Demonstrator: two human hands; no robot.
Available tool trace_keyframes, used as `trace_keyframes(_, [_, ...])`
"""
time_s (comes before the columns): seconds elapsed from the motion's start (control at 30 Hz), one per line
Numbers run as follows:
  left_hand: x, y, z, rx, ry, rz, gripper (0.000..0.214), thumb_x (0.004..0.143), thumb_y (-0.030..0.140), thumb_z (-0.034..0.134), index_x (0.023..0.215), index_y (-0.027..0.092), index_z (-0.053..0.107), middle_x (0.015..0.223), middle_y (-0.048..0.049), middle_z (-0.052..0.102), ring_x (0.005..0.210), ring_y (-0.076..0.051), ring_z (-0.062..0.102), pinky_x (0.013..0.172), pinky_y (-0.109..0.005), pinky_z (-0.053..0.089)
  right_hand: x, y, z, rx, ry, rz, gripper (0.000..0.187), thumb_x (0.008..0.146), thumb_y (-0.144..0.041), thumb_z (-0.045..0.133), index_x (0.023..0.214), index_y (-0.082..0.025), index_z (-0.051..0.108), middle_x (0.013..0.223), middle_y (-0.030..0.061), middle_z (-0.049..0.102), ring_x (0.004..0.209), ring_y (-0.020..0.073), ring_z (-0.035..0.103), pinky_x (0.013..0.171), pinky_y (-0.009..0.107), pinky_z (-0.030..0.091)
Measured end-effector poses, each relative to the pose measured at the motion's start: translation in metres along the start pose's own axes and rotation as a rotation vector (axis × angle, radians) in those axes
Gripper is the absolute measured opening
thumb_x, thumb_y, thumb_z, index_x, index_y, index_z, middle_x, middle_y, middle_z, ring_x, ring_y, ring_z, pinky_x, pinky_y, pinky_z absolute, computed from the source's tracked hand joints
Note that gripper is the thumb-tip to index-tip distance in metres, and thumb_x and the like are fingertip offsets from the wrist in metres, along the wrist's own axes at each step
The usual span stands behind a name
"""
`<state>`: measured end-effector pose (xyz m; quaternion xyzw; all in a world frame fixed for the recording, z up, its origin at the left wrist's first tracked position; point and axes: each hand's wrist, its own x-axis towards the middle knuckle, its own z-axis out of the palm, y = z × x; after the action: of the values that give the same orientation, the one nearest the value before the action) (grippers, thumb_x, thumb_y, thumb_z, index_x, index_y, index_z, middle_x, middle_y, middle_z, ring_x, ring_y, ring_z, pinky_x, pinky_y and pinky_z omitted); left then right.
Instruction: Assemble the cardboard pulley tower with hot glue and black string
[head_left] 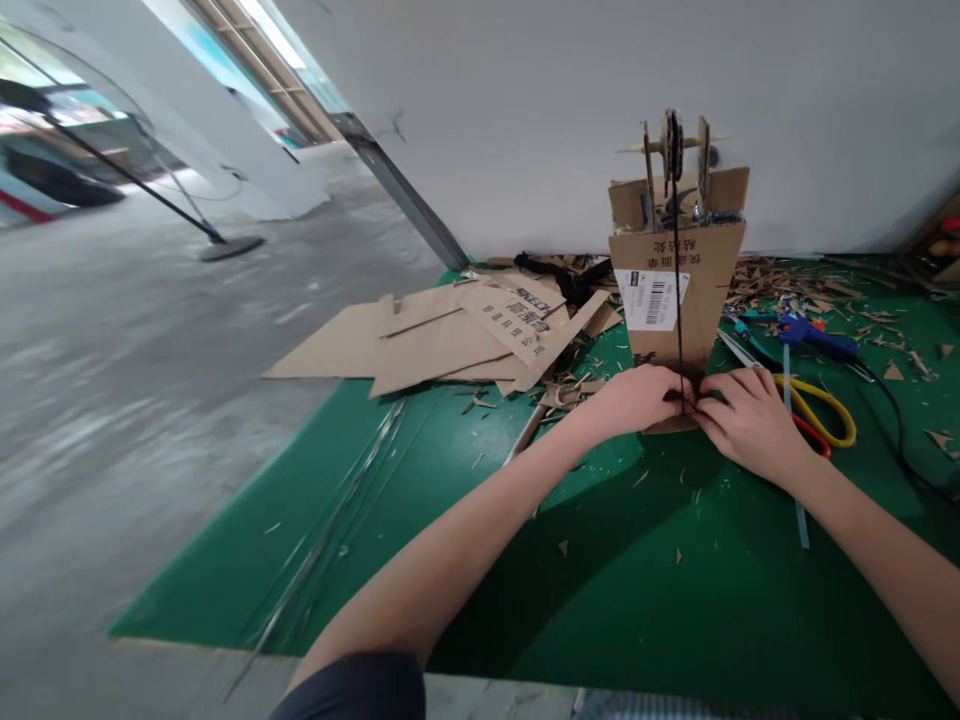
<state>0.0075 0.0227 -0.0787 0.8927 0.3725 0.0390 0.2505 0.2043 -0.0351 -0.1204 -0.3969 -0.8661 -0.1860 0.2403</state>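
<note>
A tall cardboard model (679,270) stands upright on the green mat (420,520), with a white barcode label on its front and a small wheel on an axle at its top. A black string (678,250) runs from the wheel down to the base. My left hand (637,398) and my right hand (746,418) meet at the foot of the model, fingers pinched together where the string ends. Both hands press against the cardboard base.
Flat cardboard sheets (435,335) lie at the mat's back left edge. A blue glue gun (814,338) with a black cable, yellow-handled scissors (821,405) and red-handled scissors lie right of the model. Cardboard scraps litter the mat. Grey floor lies to the left.
</note>
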Motion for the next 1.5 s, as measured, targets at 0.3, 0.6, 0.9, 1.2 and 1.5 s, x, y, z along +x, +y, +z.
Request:
trace_keyframes(0.3, [-0.003, 0.003, -0.011, -0.013, -0.107, 0.133, 0.024, 0.084, 0.009, 0.049, 0.096, 0.017, 0.068, 0.102, -0.0033, 0.073, 0.085, -0.015, 0.066, 0.079, -0.025, 0.047, 0.001, -0.008, -0.003, 0.028, 0.031, -0.058, 0.015, 0.09, -0.017, 0.055, 0.086, -0.017, 0.069, 0.092, 0.0073, 0.066, 0.087, 0.0213, 0.05, 0.077, 0.037, 0.033])
trace_keyframes(0.6, [-0.005, 0.005, -0.013, -0.034, -0.117, 0.126, 0.023, 0.08, 0.011, 0.053, 0.102, 0.017, 0.059, 0.097, -0.0038, 0.069, 0.083, -0.015, 0.064, 0.072, -0.024, 0.045, 0.005, -0.032, -0.008, -0.035, 0.016, -0.127, 0.02, 0.091, -0.016, 0.053, 0.076, -0.018, 0.066, 0.068, 0.0025, 0.056, 0.072, 0.018, 0.046, 0.069, 0.034, 0.028])
trace_keyframes(0.9, [-0.004, 0.006, -0.012, -0.007, -0.114, 0.137, 0.019, 0.085, 0.011, 0.048, 0.09, 0.016, 0.066, 0.104, -0.0039, 0.073, 0.074, -0.013, 0.065, 0.072, -0.025, 0.046, -0.001, -0.046, 0.001, 0.047, -0.054, -0.208, 0.016, 0.09, -0.012, 0.055, 0.079, -0.017, 0.065, 0.066, 0.0009, 0.058, 0.067, 0.0156, 0.049, 0.062, 0.031, 0.028])
trace_keyframes(1.2, [-0.003, -0.001, -0.008, 0.021, -0.11, 0.132, 0.017, 0.087, 0.014, 0.05, 0.087, 0.015, 0.067, 0.096, -0.0049, 0.073, 0.075, -0.014, 0.065, 0.069, -0.025, 0.045, 0.0, -0.045, 0.001, 0.114, -0.13, -0.201, 0.012, 0.092, -0.015, 0.054, 0.094, -0.02, 0.064, 0.093, 0.0045, 0.065, 0.083, 0.0182, 0.053, 0.065, 0.029, 0.034])
trace_keyframes(1.5, [-0.003, -0.004, -0.011, 0.128, -0.053, 0.136, 0.02, 0.089, 0.014, 0.048, 0.085, 0.014, 0.067, 0.09, -0.007, 0.073, 0.076, -0.017, 0.065, 0.069, -0.027, 0.044, -0.001, -0.049, 0.002, 0.112, -0.173, -0.191, 0.016, 0.094, -0.011, 0.048, 0.084, -0.017, 0.058, 0.076, 0.003, 0.057, 0.071, 0.0177, 0.05, 0.064, 0.032, 0.034])
